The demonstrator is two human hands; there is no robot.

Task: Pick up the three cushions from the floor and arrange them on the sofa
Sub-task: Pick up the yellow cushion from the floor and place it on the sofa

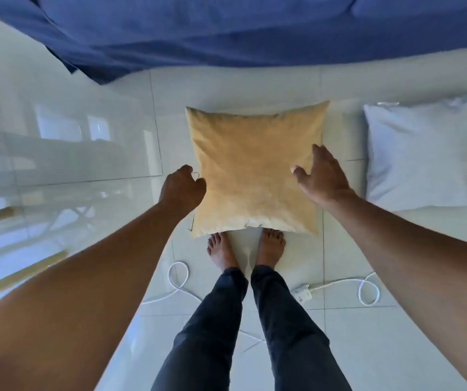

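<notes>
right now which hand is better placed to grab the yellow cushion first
Left. The left hand is already curled at the yellow cushion's left edge, apparently touching it. The right hand is spread open over its right side, not gripping.

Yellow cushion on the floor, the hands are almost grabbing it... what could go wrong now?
1. The white cable loops across the tiles right beside the bare feet; stepping back could snag it and cause a trip.
2. The left hand is at the yellow cushion edge, but the right hand is open above it. Lifting with only one side gripped might let it flop or slip.
3. The glossy floor may be slippery.
</notes>
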